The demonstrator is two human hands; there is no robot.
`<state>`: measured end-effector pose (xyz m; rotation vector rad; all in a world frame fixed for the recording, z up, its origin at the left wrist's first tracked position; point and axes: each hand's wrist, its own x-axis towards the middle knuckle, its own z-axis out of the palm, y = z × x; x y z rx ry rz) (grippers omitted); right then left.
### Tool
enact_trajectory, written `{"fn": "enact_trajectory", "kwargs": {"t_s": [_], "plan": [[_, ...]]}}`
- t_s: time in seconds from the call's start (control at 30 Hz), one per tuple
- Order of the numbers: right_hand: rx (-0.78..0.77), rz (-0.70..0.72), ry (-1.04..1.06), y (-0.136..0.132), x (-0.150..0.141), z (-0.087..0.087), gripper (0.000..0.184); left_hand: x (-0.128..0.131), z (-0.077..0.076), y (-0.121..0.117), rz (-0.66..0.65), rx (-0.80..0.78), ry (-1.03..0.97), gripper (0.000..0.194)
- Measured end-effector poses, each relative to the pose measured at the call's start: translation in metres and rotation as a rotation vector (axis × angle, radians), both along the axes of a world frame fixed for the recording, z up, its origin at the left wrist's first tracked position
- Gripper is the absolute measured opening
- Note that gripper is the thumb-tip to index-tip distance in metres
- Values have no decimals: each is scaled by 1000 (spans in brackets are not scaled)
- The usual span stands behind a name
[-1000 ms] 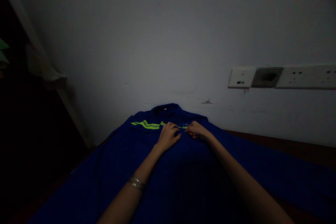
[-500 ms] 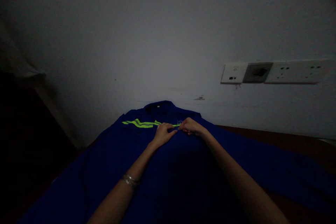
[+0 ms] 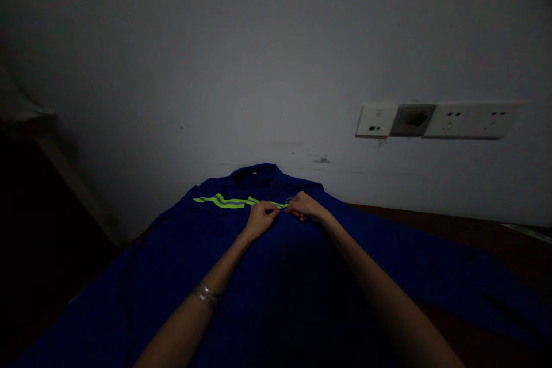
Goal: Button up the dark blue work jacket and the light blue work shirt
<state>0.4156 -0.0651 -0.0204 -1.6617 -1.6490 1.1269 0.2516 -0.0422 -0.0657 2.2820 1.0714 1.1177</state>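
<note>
A blue work jacket (image 3: 172, 253) lies spread out, its collar towards the wall and its sleeves reaching to both sides. Across its chest runs a yellow-green reflective strip (image 3: 230, 203) with a grey middle band. My left hand (image 3: 261, 216) pinches the cloth at the chest, thumb and fingertips drawn together along the strip. Close beside it on the right, my right hand (image 3: 303, 206) is closed with its fingertips on the same strip, below some pale lettering. The exact fold or edge between the fingertips is too small and dark to make out.
Behind the collar rises a pale wall (image 3: 276, 69) with scuff marks. A row of sockets and switches (image 3: 448, 121) is set in it at the right. The dark reddish-brown surface (image 3: 405, 219) shows beyond the right sleeve. The far left is very dark.
The whole view has shifted slightly, so jacket, hands and sockets appear a little further left. Both hands keep their hold at the chest strip with hardly any movement against the jacket.
</note>
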Motion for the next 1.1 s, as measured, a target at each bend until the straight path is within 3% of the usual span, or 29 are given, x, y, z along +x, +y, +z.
{"fn": "enact_trajectory", "kwargs": {"t_s": [0.47, 0.8, 0.93, 1.1], "plan": [[32, -104, -185, -8, -15, 12, 22, 1, -1, -2, 39, 84, -11, 19], [205, -92, -409, -5, -18, 4, 17, -1, -1, -1, 55, 118, 17, 16], [146, -104, -329, -7, -15, 11, 17, -6, 0, 2, -19, 158, 65, 14], [59, -107, -176, -7, -9, 16, 21, -8, 8, -8, -99, 333, 218, 30]]}}
